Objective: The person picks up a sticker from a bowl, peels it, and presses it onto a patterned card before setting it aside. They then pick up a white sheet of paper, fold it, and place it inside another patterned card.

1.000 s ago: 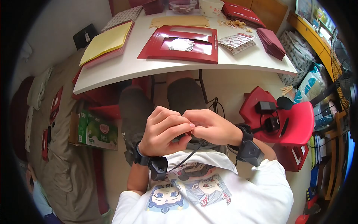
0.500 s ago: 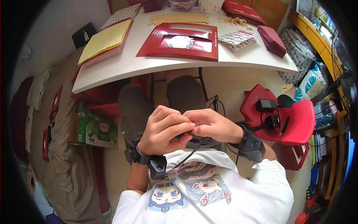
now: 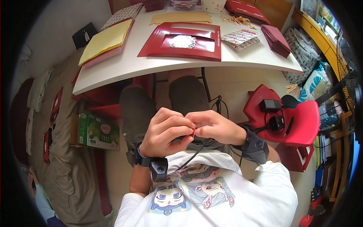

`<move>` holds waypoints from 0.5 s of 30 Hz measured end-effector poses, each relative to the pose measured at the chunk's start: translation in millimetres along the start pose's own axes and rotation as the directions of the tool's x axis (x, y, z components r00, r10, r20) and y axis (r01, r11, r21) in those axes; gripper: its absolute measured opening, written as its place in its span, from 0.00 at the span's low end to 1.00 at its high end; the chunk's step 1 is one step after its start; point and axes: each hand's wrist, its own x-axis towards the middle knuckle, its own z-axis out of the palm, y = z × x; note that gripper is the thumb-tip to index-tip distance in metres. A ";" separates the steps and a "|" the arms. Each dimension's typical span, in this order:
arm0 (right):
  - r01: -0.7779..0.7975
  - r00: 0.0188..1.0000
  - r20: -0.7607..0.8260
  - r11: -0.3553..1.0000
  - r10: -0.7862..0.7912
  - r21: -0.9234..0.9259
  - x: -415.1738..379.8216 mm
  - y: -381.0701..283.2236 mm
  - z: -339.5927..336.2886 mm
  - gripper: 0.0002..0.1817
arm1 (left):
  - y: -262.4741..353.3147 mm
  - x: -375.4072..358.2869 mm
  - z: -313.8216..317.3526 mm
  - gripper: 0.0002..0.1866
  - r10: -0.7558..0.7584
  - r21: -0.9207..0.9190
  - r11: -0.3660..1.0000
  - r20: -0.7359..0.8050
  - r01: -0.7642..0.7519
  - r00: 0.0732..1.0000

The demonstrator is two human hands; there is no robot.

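My left hand [image 3: 166, 131] and my right hand [image 3: 216, 126] meet above my lap, fingertips pinched together. Between them is a small red piece [image 3: 193, 132], mostly hidden by the fingers. Both fingertips touch it. Beyond my hands, on the white table [image 3: 124, 73], lies a red folder with clear windows [image 3: 155, 45] and a silvery white shape [image 3: 182, 41] in it. To its right is a patterned packet [image 3: 241, 39], and farther right a stack of dark red envelopes [image 3: 276, 41].
Yellow sheets [image 3: 104, 41] lie at the table's left. A red chair [image 3: 302, 130] holding black devices [image 3: 270, 106] stands at the right. A green box [image 3: 99, 130] is at the lower left. Black cables [image 3: 194, 154] run beside my hands.
More of the small red piece shows between my fingertips, which have shifted slightly. Both hands otherwise remain in the same place.
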 end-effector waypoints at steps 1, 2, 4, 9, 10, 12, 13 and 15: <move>0.015 1.000 -0.003 1.000 -0.016 -0.020 0.2 0.9 -0.1 0.09 | 0.1 0.0 0.1 0.14 0.012 -0.004 1.000 -0.003 -0.012 1.000; 0.031 1.000 -0.005 0.999 -0.031 -0.040 0.3 1.5 0.0 0.09 | 0.2 0.0 0.4 0.14 0.011 -0.004 1.000 -0.003 -0.011 1.000; 0.033 0.999 -0.005 0.998 -0.033 -0.046 0.1 1.6 0.9 0.09 | 0.6 0.2 0.8 0.13 0.004 -0.023 1.000 -0.009 -0.005 1.000; 0.050 0.999 -0.004 0.995 -0.051 -0.091 0.1 4.2 1.4 0.08 | 0.5 -2.4 1.8 0.13 0.013 -0.033 0.999 -0.012 -0.013 1.000; 0.056 0.998 0.001 0.994 -0.056 -0.098 0.3 5.3 1.0 0.08 | 0.1 -3.1 2.2 0.13 0.022 -0.035 0.999 -0.018 -0.022 1.000; 0.061 0.998 0.005 0.993 -0.061 -0.104 0.4 5.4 1.1 0.08 | -0.4 -3.8 2.9 0.13 0.031 -0.037 0.999 -0.021 -0.032 0.999; 0.067 0.998 0.006 0.992 -0.067 -0.109 0.5 4.2 1.7 0.09 | -0.5 -4.1 3.1 0.14 0.042 -0.039 0.998 -0.025 -0.043 0.999; 0.073 0.997 0.005 0.991 -0.073 -0.113 0.5 3.7 2.5 0.09 | -0.6 -4.2 3.6 0.13 0.048 -0.041 0.998 -0.028 -0.049 0.998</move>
